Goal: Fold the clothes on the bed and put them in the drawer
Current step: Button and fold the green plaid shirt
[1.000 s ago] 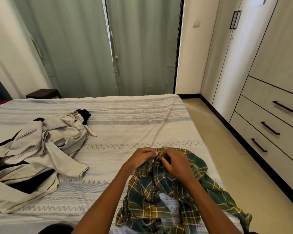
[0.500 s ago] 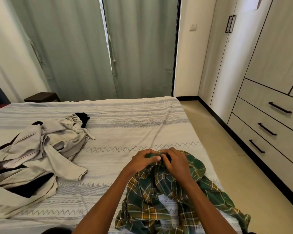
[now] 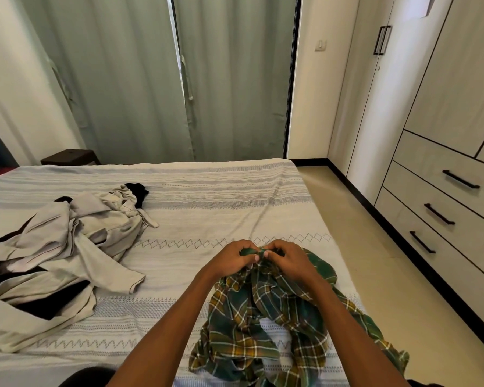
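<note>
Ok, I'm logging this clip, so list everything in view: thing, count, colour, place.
plaid shirt: one, green and yellow, crumpled on the bed's near right part
beige garments: a heap, count unclear, with black cloth among them, bed's left side
bed: one, pale striped cover
curtains: grey-green, behind the bed
stool: one, dark, far left
drawers: three, light wood, black handles, right wall, closed
wardrobe doors: light, above the drawers
left hand: pinches the shirt's top edge
right hand: pinches it alongside

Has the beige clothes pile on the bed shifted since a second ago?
No. The beige clothes pile keeps its place against the diamond stitch line on the bedspread; only the camera moved.
</note>
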`<state>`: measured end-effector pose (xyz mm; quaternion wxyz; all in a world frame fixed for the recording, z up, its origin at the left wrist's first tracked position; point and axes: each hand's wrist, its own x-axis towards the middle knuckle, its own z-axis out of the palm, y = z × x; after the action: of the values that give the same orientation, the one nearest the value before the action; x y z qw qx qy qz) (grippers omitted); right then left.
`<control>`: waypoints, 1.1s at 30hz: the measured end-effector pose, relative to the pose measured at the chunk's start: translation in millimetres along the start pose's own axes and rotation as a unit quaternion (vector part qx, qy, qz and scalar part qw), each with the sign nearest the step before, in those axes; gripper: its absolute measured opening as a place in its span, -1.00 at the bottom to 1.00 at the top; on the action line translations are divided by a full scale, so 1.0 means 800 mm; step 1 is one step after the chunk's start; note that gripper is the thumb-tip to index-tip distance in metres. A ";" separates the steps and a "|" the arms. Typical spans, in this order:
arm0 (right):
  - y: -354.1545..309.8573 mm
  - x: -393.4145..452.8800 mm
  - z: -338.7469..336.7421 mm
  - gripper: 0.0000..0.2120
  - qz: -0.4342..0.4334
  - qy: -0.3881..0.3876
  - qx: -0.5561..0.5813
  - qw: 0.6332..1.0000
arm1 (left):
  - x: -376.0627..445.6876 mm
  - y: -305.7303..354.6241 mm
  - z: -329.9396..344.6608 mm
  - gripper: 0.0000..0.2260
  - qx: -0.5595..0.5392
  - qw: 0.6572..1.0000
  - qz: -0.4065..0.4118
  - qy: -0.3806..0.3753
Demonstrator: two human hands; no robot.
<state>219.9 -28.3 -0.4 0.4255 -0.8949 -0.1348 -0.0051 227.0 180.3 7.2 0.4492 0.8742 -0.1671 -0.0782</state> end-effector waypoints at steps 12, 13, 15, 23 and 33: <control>-0.021 0.021 -0.021 -0.87 0.118 -0.127 0.061 0.983 | 0.000 0.003 0.008 -0.75 0.106 0.994 -0.006 -0.002; -0.021 0.024 -0.020 -0.85 0.116 -0.134 0.061 0.982 | 0.000 0.004 0.009 -0.76 0.100 0.995 -0.005 0.015; -0.018 0.029 -0.013 -0.83 0.088 -0.072 0.043 0.993 | 0.001 0.007 0.006 -0.77 0.044 0.997 -0.023 0.061; -0.020 -0.025 0.065 -0.67 -0.013 0.155 -0.168 0.973 | 0.024 -0.002 -0.016 -0.69 -0.092 0.985 -0.104 0.105; -0.008 -0.001 0.066 -0.65 -0.012 0.102 -0.102 0.989 | 0.029 -0.003 -0.057 -0.87 -0.048 0.990 -0.121 0.052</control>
<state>212.0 15.6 -29.7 0.3439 -0.9265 -0.1002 -0.1156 262.3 207.8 32.6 0.4863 0.8681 -0.0325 -0.0941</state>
